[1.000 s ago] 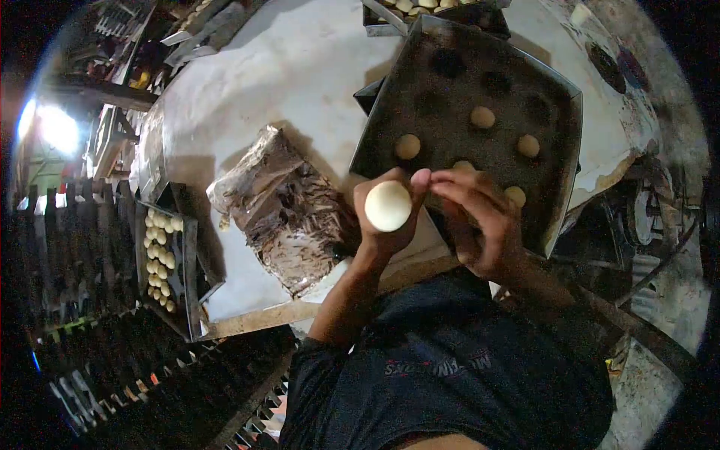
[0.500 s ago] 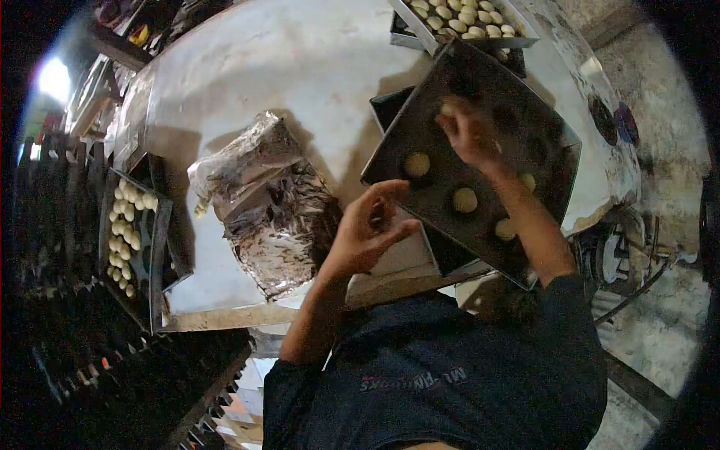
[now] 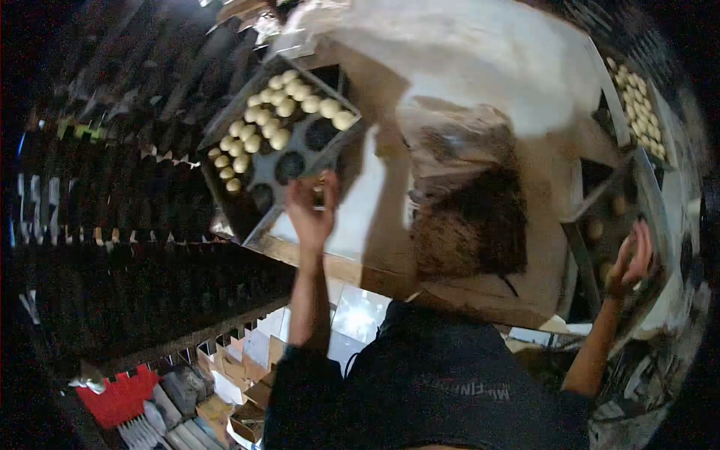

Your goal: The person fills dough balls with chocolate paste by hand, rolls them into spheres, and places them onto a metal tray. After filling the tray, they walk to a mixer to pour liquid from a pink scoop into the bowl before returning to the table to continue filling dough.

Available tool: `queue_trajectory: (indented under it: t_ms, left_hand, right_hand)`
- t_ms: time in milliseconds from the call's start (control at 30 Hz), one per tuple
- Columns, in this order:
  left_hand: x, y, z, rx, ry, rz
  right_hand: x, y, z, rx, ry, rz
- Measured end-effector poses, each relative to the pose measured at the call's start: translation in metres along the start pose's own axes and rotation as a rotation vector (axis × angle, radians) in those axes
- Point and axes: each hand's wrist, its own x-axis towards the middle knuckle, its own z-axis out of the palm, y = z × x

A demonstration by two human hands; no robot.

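Observation:
My left hand is raised at the near edge of a dark metal tray. Its fingers are curved and apart, with nothing visible between them. Pale dough balls crowd one side of that tray, and dark round hollows show on the other. Over at the right, my right hand hovers above or just touches another dark tray, fingers stretched out. A few flattened dough pieces lie in this tray; blur and the hand hide part of it.
Between the two trays lies a plastic-wrapped dark bundle on the pale table. More dough balls fill a tray at the far right. Dark slatted racks stand at left, with a red object and boxes below.
The view has swung left. My left hand has moved from beside the right-hand tray to the dough-ball tray at left. My right hand has uncurled and come nearer to me over its tray.

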Motion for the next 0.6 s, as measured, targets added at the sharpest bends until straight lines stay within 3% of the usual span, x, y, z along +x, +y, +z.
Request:
queue_trajectory:
  t_ms: [67, 133, 167, 200, 267, 333, 367, 400, 433, 467, 600]
  left_hand:
    - [0.077, -0.035, -0.049, 0.677, -0.018, 0.139]
    - [0.141, -0.108, -0.075, 1.104, -0.295, -0.194]
    - [0.157, -0.116, -0.074, 1.051, -0.308, -0.420]
    - [0.161, -0.142, -0.073, 1.070, -0.321, -0.147]
    - [0.187, -0.249, -0.061, 0.969, -0.369, -0.037]
    - [0.160, -0.161, -0.041, 0.984, -0.214, 0.139]
    - [0.145, -0.131, -0.028, 0.653, -0.167, 0.041]
    - [0.129, -0.121, -0.013, 0.642, -0.072, 0.247]
    - [0.097, -0.046, 0.003, 0.372, -0.011, 0.366]
    - [0.068, -0.010, 0.025, 0.098, -0.108, 0.028]
    - [-0.038, 0.097, 0.103, -0.182, -0.366, 0.288]
  right_hand:
    - [-0.024, -0.044, 0.002, 0.107, -0.063, 0.024]
    - [-0.032, -0.087, 0.002, -0.063, -0.161, 0.000]
    - [-0.035, -0.104, 0.001, -0.050, -0.167, -0.029]
    - [-0.037, -0.116, 0.002, -0.040, -0.160, -0.053]
    - [-0.043, -0.127, 0.000, 0.038, -0.150, -0.018]
    - [-0.049, -0.133, -0.002, 0.192, -0.177, 0.083]
    - [-0.044, -0.142, 0.000, 0.265, -0.192, 0.126]
    - [-0.038, -0.152, 0.000, 0.344, -0.215, 0.164]
    - [-0.038, -0.158, 0.007, 0.419, -0.227, 0.185]
    - [-0.038, -0.164, 0.014, 0.494, -0.237, 0.208]
    - [-0.042, -0.184, 0.060, 1.100, -0.578, 0.556]
